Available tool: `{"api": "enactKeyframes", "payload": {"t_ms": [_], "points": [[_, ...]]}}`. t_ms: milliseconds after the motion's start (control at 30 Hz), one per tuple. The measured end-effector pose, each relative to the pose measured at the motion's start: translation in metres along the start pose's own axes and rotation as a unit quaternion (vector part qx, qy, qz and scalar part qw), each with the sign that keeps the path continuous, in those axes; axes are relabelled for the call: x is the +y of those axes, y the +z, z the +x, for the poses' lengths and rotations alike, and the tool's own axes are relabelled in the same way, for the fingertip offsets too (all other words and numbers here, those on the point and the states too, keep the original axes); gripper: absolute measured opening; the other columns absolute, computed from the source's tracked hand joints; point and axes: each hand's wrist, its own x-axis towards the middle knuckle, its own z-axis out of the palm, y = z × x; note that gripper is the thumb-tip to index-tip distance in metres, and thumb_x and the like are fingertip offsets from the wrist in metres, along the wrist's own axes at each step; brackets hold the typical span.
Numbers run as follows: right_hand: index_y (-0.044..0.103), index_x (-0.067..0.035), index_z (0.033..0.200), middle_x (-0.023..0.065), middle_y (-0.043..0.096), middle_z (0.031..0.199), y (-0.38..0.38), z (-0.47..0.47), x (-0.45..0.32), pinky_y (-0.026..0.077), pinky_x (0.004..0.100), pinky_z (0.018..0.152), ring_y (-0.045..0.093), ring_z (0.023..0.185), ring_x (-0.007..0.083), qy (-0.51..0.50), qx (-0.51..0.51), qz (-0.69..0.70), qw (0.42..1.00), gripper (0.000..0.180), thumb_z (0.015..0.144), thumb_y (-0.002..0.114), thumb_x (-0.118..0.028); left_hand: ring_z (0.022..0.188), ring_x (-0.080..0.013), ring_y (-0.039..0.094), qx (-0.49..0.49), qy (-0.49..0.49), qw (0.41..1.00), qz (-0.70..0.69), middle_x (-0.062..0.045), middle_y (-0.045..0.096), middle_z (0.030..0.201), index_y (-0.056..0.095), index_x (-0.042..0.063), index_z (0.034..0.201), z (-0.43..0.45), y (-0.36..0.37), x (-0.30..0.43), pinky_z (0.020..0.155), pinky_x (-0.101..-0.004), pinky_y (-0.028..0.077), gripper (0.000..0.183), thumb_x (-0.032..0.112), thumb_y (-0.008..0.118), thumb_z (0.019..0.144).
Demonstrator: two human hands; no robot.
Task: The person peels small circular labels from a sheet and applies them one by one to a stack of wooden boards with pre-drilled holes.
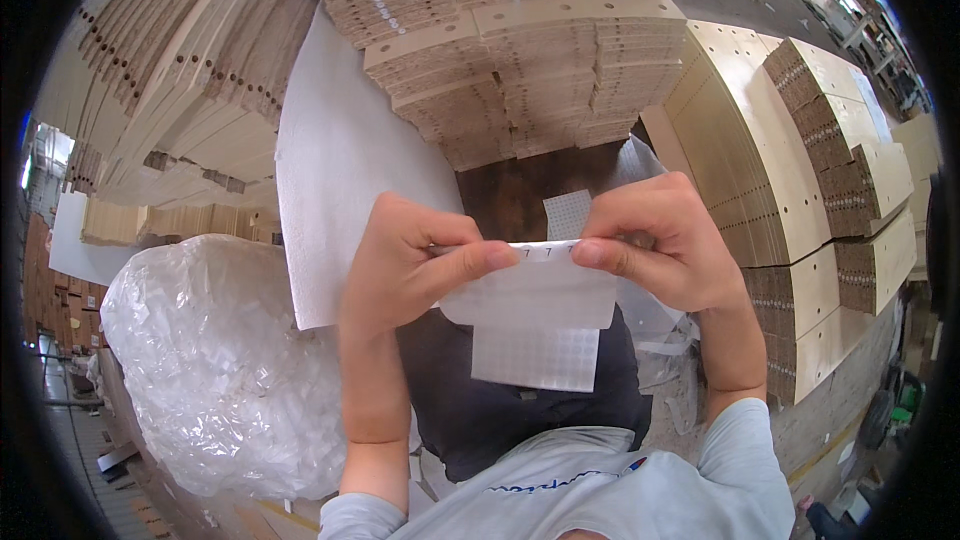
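Observation:
Between thumb and fingers, my left hand [431,259] pinches the left part of the top edge of a white sticker sheet [536,292]. My right hand [652,240] pinches the same edge further right. Along that edge, between my thumbs, a narrow strip with printed digits shows, folded or curled over. Below it hangs a paler sheet [534,360] with rows of faint round shapes, above my dark-clothed lap. Whether the two sheets are joined, I cannot tell. Behind my right hand, a small sheet of round stickers [568,214] lies on a dark brown surface [510,184].
Stacked drilled particleboard panels [525,75] rise in front, with further stacks at left [187,97] and right [757,127]. A white foam sheet [352,165] leans at front left. A bulky clear plastic bag [217,367] stands beside my left arm. Plastic scraps [671,360] lie at right.

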Motion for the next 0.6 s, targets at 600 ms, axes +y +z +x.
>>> {"api": "enactKeyframes", "payload": {"t_ms": [600], "points": [[0.07, -0.002, 0.087, 0.0061, 0.067, 0.07, 0.011, -0.006, 0.016, 0.048, 0.0263, 0.056, 0.065, 0.063, 0.0112, 0.112, 0.0, 0.09, 0.99, 0.009, 0.09, 0.076, -0.008, 0.061, -0.0096, 0.065, -0.038, -0.006, 0.999, -0.027, -0.006, 0.071, 0.07, 0.076, -0.002, 0.086, 0.01, 0.02, 0.0, 0.058, -0.0238, 0.049, 0.009, 0.006, 0.079, 0.087]]}}
